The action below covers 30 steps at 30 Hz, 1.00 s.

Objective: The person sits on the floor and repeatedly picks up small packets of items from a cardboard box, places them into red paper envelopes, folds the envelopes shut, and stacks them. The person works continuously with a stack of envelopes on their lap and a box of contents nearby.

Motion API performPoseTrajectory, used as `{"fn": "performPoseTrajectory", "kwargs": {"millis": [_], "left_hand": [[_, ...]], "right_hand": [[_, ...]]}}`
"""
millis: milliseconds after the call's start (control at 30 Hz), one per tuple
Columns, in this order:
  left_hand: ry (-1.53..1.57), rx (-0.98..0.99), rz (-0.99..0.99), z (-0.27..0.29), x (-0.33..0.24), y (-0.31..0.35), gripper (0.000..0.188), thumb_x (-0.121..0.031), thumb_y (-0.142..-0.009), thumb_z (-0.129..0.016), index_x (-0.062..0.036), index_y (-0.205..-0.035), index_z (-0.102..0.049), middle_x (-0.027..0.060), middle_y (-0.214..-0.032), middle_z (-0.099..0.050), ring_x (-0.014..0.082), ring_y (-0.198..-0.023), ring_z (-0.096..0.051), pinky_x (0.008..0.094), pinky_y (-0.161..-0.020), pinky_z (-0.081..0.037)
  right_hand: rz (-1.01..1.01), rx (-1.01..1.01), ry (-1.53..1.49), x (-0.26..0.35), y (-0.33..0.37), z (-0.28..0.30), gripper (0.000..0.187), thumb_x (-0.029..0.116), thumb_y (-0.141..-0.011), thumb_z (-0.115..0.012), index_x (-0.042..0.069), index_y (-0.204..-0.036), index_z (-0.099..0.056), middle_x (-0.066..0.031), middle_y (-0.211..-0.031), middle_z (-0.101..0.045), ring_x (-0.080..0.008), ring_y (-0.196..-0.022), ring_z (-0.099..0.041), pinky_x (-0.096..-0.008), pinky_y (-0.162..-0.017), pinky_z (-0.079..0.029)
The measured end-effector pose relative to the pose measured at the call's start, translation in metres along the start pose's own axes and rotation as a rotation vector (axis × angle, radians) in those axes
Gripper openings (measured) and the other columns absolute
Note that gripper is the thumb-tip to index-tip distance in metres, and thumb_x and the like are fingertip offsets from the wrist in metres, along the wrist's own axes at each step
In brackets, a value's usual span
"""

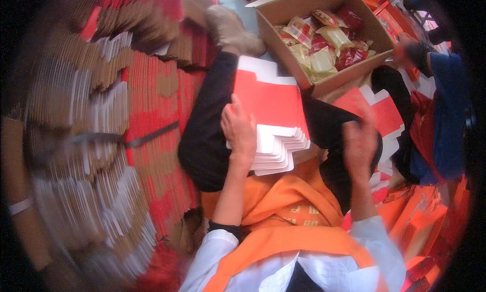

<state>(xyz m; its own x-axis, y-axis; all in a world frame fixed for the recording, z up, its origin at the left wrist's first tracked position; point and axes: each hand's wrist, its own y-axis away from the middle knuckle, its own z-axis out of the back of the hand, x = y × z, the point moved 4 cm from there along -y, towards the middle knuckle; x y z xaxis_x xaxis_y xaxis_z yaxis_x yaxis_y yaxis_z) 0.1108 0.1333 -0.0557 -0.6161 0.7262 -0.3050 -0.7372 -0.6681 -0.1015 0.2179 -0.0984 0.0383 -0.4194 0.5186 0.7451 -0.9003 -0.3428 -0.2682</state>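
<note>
A stack of flat red-and-white box blanks (271, 102) lies across my lap, its white tabs fanned toward me. My left hand (238, 127) grips the stack's left edge, thumb on top and fingers bent at the side. Over my right knee, my right hand (358, 145) is smeared by motion, and its fingers do not show clearly. Just beyond it are more red-and-white blanks (387, 115), apart from the stack on my lap. An orange apron (283, 198) covers my lap below the stack.
Tall bundles of cardboard blanks (157, 125), bound by a dark strap (152, 135), fill the left side. Ahead stands an open carton (283, 54) of wrapped packets (324, 44). Orange boxes (420, 211) lie at right, near another person's blue-clothed arm (448, 110).
</note>
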Motion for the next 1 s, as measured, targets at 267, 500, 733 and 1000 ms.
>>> {"fn": "performPoseTrajectory", "kwargs": {"millis": [267,500,733,1000], "left_hand": [[1.246,0.125,0.311,0.037,0.008,0.02,0.027,-0.017,-0.088,-0.054,0.0019,-0.106,-0.054,0.0047,-0.088,-0.059,0.0101,-0.077,-0.052,0.0267,-0.072,-0.044],[0.886,0.134,-0.137,0.08,-0.016,0.073,0.019,-0.013,-0.089,-0.05,0.0004,-0.101,-0.055,0.0154,-0.086,-0.06,0.0256,-0.077,-0.059,0.0332,-0.068,-0.045],[1.177,0.494,0.183,0.036,0.002,0.118,0.029,-0.016,-0.088,-0.052,0.0037,-0.109,-0.048,0.0189,-0.092,-0.057,0.026,-0.089,-0.057,0.0333,-0.076,-0.043],[1.441,0.19,0.397,0.046,-0.032,0.127,0.037,-0.015,-0.082,-0.063,-0.0005,-0.112,-0.046,0.0059,-0.094,-0.056,0.0156,-0.085,-0.053,0.0294,-0.076,-0.044]], "right_hand": [[-0.736,0.663,-1.07,0.024,0.078,-0.13,0.034,0.018,-0.091,-0.048,-0.002,-0.118,-0.047,-0.0141,-0.112,-0.056,-0.0194,-0.104,-0.054,-0.0291,-0.09,-0.042],[-1.0,0.475,-1.581,0.0,0.073,-0.094,0.031,0.024,-0.09,-0.05,0.004,-0.114,-0.05,-0.0095,-0.109,-0.057,-0.0208,-0.105,-0.053,-0.0351,-0.093,-0.041],[-0.995,0.424,-1.636,0.026,0.102,-0.073,0.034,0.02,-0.09,-0.049,0.008,-0.122,-0.044,-0.0059,-0.121,-0.051,-0.0205,-0.112,-0.048,-0.0372,-0.097,-0.036],[-0.569,0.672,-0.844,0.017,0.157,-0.078,0.031,0.016,-0.089,-0.052,0.003,-0.117,-0.049,-0.0076,-0.113,-0.053,-0.0143,-0.103,-0.049,-0.0293,-0.083,-0.043]]}}
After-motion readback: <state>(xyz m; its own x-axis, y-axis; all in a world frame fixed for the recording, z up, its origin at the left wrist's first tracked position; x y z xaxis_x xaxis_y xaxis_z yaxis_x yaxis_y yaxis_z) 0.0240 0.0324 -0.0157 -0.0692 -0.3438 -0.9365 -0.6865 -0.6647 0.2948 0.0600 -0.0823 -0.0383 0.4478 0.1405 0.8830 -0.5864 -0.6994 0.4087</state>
